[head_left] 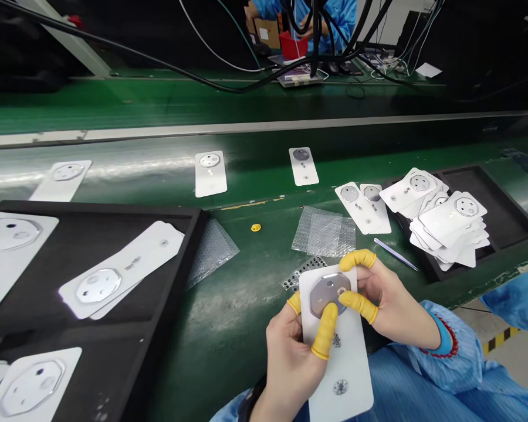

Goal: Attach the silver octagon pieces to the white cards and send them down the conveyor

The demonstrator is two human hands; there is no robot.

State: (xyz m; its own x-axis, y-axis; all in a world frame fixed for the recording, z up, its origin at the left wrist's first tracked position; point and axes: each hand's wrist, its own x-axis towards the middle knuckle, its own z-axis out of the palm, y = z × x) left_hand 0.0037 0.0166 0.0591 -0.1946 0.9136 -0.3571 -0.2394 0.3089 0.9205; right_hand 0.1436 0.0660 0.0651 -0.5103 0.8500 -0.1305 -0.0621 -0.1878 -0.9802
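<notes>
A white phone back cover [345, 375] with a grey octagonal camera plate is held tilted between my two hands, close to my body. My left hand [290, 357] grips its left edge, the thumb pressing on the lower part of the camera plate. My right hand [385, 302] holds the upper right corner; one yellow-cotted fingertip rests by a hole in the plate, and whether it pinches a small part there is unclear. Just beyond the cover lies a sheet of black dots [301, 272], partly hidden. Purple-grey tweezers [396, 254] lie to the right of my right hand.
Several covers are piled on a black tray [510, 205] at right; a larger black tray [167, 305] with covers stands left. Single covers, including one cover [210, 174], lie along the green belt. Bubble wrap [323, 231] and a yellow finger cot [256, 227] lie mid-table. Cables hang ahead; another person is beyond.
</notes>
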